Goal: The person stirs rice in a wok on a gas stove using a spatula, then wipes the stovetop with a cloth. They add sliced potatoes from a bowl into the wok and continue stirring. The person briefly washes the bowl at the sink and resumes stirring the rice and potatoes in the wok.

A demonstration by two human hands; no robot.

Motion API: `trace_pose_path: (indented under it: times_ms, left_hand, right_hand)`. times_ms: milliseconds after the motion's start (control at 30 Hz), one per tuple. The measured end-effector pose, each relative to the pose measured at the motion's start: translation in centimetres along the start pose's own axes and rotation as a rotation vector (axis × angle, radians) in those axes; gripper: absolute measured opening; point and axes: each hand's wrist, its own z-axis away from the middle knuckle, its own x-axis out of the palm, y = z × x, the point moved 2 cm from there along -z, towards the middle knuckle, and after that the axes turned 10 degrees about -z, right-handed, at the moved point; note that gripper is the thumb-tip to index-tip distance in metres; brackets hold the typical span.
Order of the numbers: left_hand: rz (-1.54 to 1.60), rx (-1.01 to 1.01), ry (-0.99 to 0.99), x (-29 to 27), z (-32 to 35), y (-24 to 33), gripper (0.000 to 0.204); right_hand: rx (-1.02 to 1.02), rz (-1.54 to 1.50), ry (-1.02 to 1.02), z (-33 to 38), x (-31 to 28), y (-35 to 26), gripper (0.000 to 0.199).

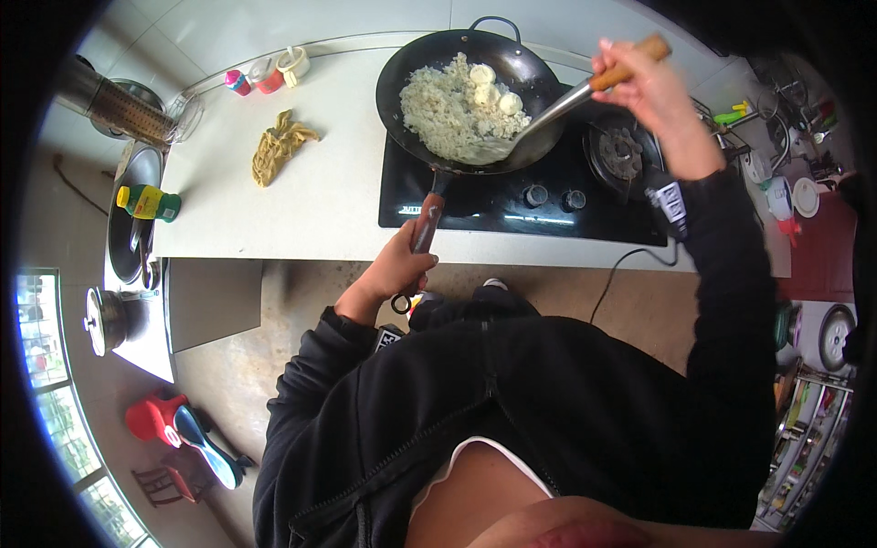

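Note:
My left hand (pixel 395 267) is wrapped round the brown wooden handle (pixel 427 222) of a dark wok (pixel 544 78), which sits over the left side of a black glass gas hob (pixel 466 203). White rice (pixel 443 110) covers much of the wok's bottom, with several pale round lumps (pixel 484 87) on top at the far right of the heap. My right hand (pixel 644 84), slightly blurred, grips the wooden handle of a metal spatula (pixel 559 108). The spatula slants down to the left, its blade low in the wok against the near edge of the rice.
Left of the hob, a crumpled mustard cloth (pixel 279 148) lies on the white counter (pixel 338 196). Small jars (pixel 267 75) stand by the wall. A green bottle with a yellow cap (pixel 148 203) is at the sink (pixel 137 247). A second burner (pixel 619 151) is right of the wok.

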Motion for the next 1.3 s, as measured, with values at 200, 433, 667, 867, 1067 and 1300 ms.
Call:
trace_pose_path:
  times_ms: [200,433,667,867,1067,1300]
  left_hand:
    - [-0.089,-0.014,0.012,-0.2,0.0,0.1,0.046]
    - [-0.11,-0.037,0.055,-0.3,0.0,0.0,0.05]
    - [-0.047,-0.043,0.039,-0.3,0.1,0.0,0.054]
    - [-0.126,-0.023,0.048,-0.4,0.0,-0.2,0.052]
    - [-0.084,-0.023,0.059,-0.5,0.2,-0.2,0.051]
    - [-0.056,-0.027,0.032,-0.7,0.0,0.0,0.052]
  right_hand:
    - [-0.288,-0.514,0.209,2.5,3.9,15.1,0.007]
    - [-0.819,0.824,-0.556,4.4,6.9,10.6,0.015]
    - [-0.446,0.482,-0.171,5.8,1.8,3.3,0.014]
    - [-0.132,-0.089,0.462,6.5,-0.4,8.6,0.017]
    - [-0.232,0.014,0.28,5.5,-2.1,8.7,0.022]
    - [-0.146,0.076,0.234,3.6,-1.8,5.8,0.023]
